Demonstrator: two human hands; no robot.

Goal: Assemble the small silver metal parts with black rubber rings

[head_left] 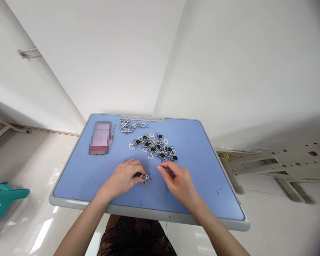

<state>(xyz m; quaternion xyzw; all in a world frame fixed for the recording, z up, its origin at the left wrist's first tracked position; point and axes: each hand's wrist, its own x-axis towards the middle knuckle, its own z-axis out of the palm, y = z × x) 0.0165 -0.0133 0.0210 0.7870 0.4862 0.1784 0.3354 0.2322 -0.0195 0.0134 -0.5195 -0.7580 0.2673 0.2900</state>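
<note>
My left hand (129,175) is closed round a small metal fitting (145,177), whose flanged end sticks out past the thumb and forefinger just above the blue table (192,192). To the right, my right hand (177,177) has thumb and forefinger pinched together; whatever lies between them, if anything, is hidden or too small to make out. Just beyond both hands spreads a loose pile of metal parts (152,149) with round black caps, mixed with flat silver plates. Several metal assemblies (126,130) lie in a separate group near the far edge.
A phone (100,137), blurred over, lies at the table's left, with a thin screwdriver-like tool (112,133) with a red part beside it. White walls stand behind the table. A teal stool (8,195) is on the floor at left, and a beige metal frame (277,163) at right.
</note>
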